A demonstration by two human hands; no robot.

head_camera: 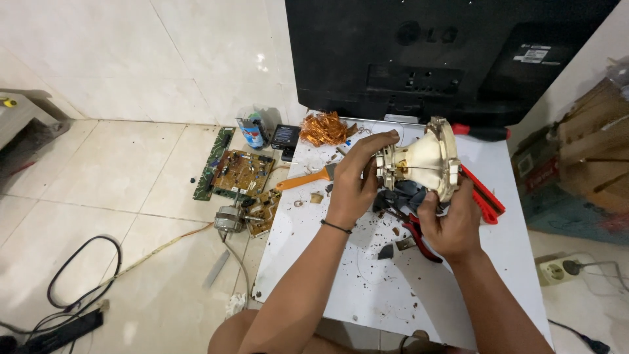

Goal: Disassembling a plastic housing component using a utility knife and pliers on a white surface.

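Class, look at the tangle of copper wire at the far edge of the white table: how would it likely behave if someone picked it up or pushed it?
The copper wire tangle looks loose and airy, so it is probably light and springy. Its thin strands would likely bend and snag rather than hold shape. Pushed, it should slide or drag, not roll.

We count one cream plastic motor housing (426, 160), one tangle of copper wire (324, 128), one orange-handled brush (306, 179), perhaps two green circuit boards (241, 172), one red-handled pliers (419, 237).

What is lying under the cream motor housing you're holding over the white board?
Under the cream motor housing show red-handled pliers, a dark part and scattered debris on the white board. The right hand and the housing cover the rest.
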